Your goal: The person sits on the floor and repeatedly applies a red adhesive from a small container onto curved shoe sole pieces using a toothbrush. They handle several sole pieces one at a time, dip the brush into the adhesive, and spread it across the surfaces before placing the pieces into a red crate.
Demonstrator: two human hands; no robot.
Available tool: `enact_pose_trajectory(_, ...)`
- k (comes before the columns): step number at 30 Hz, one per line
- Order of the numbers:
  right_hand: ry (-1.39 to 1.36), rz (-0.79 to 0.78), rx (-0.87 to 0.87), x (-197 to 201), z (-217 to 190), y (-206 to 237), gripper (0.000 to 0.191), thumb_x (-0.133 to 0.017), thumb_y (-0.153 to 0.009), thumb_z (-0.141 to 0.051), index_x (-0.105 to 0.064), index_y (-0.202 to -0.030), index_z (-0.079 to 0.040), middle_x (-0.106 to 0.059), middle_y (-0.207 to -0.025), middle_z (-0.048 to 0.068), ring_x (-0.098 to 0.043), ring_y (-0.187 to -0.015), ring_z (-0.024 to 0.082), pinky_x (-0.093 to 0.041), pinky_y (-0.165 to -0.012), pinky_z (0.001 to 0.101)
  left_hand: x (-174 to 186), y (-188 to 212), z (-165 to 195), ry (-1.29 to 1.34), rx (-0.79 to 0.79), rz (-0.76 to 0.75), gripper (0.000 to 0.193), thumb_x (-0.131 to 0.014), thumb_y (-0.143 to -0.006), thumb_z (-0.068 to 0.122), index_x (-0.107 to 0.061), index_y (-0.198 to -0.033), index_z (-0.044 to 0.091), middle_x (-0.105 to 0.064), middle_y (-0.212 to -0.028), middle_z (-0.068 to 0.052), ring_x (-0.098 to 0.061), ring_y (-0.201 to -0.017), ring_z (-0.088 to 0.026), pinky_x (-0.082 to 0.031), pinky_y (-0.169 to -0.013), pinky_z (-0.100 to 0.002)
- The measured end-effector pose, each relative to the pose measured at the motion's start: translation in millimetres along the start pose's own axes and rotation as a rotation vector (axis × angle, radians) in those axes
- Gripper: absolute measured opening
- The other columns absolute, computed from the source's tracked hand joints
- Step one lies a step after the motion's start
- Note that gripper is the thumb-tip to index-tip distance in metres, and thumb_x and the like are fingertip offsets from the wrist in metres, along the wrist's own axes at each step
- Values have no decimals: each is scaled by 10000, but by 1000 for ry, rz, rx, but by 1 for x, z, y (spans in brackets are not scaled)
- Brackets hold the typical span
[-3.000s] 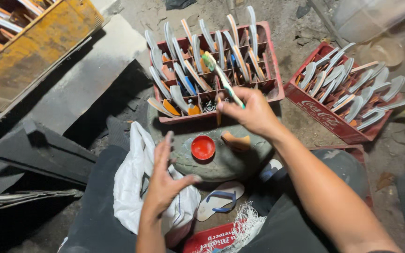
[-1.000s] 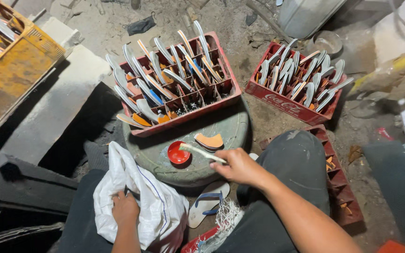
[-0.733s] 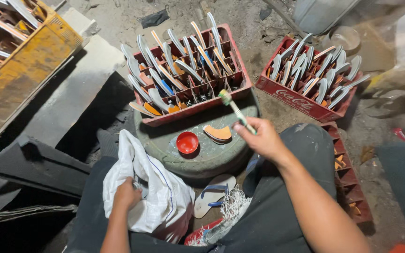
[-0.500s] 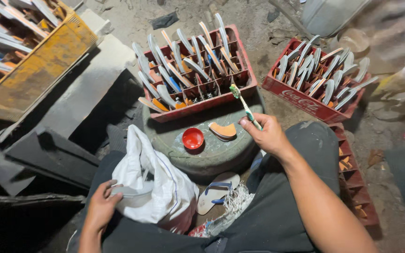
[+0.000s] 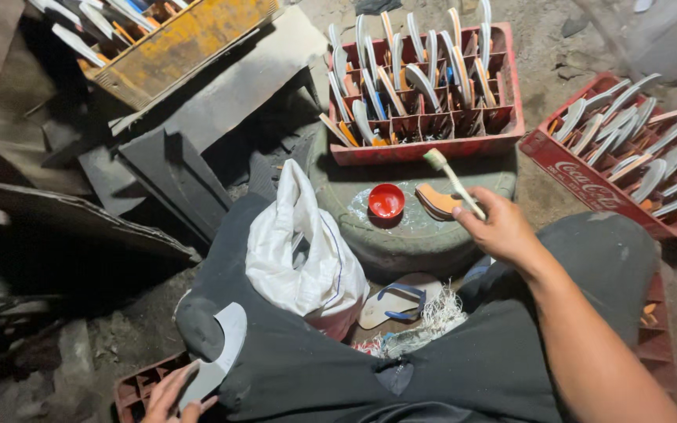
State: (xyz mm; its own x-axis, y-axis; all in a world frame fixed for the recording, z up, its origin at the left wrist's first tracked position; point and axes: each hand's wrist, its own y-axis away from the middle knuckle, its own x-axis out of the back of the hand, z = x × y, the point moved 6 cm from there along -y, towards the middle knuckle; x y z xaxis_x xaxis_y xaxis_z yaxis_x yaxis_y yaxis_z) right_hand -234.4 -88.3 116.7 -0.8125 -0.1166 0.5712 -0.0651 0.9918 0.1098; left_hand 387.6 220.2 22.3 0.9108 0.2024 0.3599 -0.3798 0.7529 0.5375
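My right hand (image 5: 497, 227) grips a toothbrush (image 5: 452, 181), bristles up, above a round stone block (image 5: 409, 227). On the block sit a small red cap (image 5: 386, 200) and an orange-soled piece (image 5: 436, 201). My left hand (image 5: 175, 395) at the bottom left holds a curved grey blade-shaped piece (image 5: 221, 354) beside my left knee. A white woven sack (image 5: 303, 247) stands between my knees, next to the block.
A red crate (image 5: 425, 86) packed with upright curved pieces stands behind the block, a second red crate (image 5: 628, 153) at the right. A yellow wooden box (image 5: 158, 39) with more pieces lies top left. Dark slabs (image 5: 158, 172) lie left. A sandal (image 5: 392, 301) rests by my legs.
My left hand has left the white sack, dropped to the lower left and now holds a grey curved piece. My right hand keeps the toothbrush above the stone block.
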Motion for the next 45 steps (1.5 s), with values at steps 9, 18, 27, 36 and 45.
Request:
enact_pose_trajectory(9, 538, -150, 63, -71, -12, -24, 335, -619, -822, -124, -518, -1135, -62, -694, -981, 264, -658, -889, 503, -511, -745, 602, -23, -10, 41, -842, -170, -72, 578, -770, -814, 247, -665, -1382, 212, -512, -1417, -132, -483, -1375, -353, -448, -1097, -528)
enact_pose_trajectory(18, 662, -128, 185, -108, -10, -60, 233, -599, -820, -44, -658, -1042, -87, -701, -951, 251, -689, -878, 466, -536, -730, 572, 23, -40, 14, -622, -31, -82, 627, -634, -865, 403, -545, -1435, 158, -568, -1346, -174, -567, -1275, -364, -476, -1047, -592)
enact_pose_trajectory(27, 476, -210, -44, -78, -6, -67, 312, -593, -846, -206, -755, -1107, -155, -741, -931, 244, -715, -891, 434, -555, -848, 519, -67, 19, 124, 437, -265, -303, 643, -603, -943, 80, -386, -1529, -75, -513, -1493, -238, -604, -1297, -428, -552, -787, -481)
enact_pose_trajectory(36, -488, -249, -309, -32, 14, 22, 236, -557, -976, -138, -706, -1115, -20, -583, -722, 6, -469, -594, 104, -362, -515, 300, -273, 20, 238, 1116, -42, -693, 425, -513, -1037, 135, -492, -1406, -74, -614, -1327, -249, -651, -1141, -327, -579, -970, -479)
enact_pose_trajectory(45, -54, 71, 334, -14, -96, 65, 193, -655, -909, -88, -696, -1087, -24, -735, -923, 154, -750, -845, 264, -560, -733, 341, -318, 36, 261, 1001, -39, -813, 480, -554, -1029, 205, -515, -1414, -79, -613, -1384, -217, -651, -1179, -307, -583, -908, -444)
